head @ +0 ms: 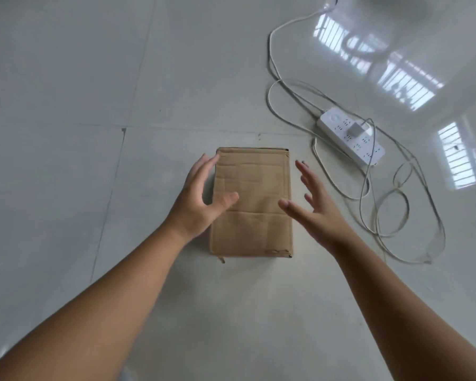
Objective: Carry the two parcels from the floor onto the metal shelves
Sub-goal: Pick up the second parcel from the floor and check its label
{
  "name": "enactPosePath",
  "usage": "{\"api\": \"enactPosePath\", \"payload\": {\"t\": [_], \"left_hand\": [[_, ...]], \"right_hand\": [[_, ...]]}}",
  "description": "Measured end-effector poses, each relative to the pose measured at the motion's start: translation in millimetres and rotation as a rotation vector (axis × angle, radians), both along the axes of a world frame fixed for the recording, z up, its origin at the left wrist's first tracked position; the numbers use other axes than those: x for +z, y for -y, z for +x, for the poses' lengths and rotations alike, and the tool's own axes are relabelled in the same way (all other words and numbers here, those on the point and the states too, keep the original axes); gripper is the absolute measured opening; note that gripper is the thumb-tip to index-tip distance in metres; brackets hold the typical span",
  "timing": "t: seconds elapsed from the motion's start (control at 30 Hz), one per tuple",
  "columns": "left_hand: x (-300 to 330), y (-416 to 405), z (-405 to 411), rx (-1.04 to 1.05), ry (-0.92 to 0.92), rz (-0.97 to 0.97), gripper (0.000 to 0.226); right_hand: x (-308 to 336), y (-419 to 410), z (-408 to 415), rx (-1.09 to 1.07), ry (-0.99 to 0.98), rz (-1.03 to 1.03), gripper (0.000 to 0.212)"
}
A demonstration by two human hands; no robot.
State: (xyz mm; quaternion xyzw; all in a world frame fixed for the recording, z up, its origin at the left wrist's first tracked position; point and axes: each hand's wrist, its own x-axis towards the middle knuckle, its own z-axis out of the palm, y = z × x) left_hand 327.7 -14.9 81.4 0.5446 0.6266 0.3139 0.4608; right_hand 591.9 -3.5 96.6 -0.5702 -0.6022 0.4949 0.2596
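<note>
A brown cardboard parcel (pixel 254 193) lies flat on the pale tiled floor, its long side running away from me. My left hand (pixel 201 199) hovers over its left edge, fingers spread, thumb above the top face. My right hand (pixel 313 207) is held open just off the parcel's right edge, palm facing inward. Neither hand grips the parcel. Only one parcel is in view, and no metal shelves show.
A white power strip (pixel 351 136) with a plugged-in adapter lies on the floor to the right of the parcel. Its white cables (pixel 379 213) loop widely across the floor on the right. Window reflections gleam on the glossy tiles at upper right.
</note>
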Motion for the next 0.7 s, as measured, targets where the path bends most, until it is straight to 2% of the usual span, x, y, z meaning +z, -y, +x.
{"api": "enactPosePath", "payload": {"t": [0.1, 0.23, 0.33, 0.4, 0.5, 0.7], "left_hand": [[-46, 3, 5, 0.035, -0.007, -0.005, 0.101], [-83, 4, 8, -0.049, -0.009, -0.015, 0.110], [-90, 1, 11, -0.055, -0.013, -0.019, 0.119], [-89, -2, 15, -0.044, -0.029, -0.016, 0.120], [-89, -3, 16, -0.039, -0.025, -0.010, 0.119], [-96, -4, 15, -0.032, -0.033, 0.007, 0.115]], "right_hand": [[-51, -9, 8, -0.030, -0.022, -0.042, 0.109], [-92, -10, 15, 0.035, -0.057, -0.095, 0.128], [-111, -6, 10, 0.087, 0.019, 0.004, 0.118], [-114, -3, 6, 0.012, -0.039, -0.015, 0.115], [-112, -2, 5, -0.002, -0.139, 0.002, 0.095], [-117, -4, 5, 0.014, -0.213, 0.016, 0.092]]}}
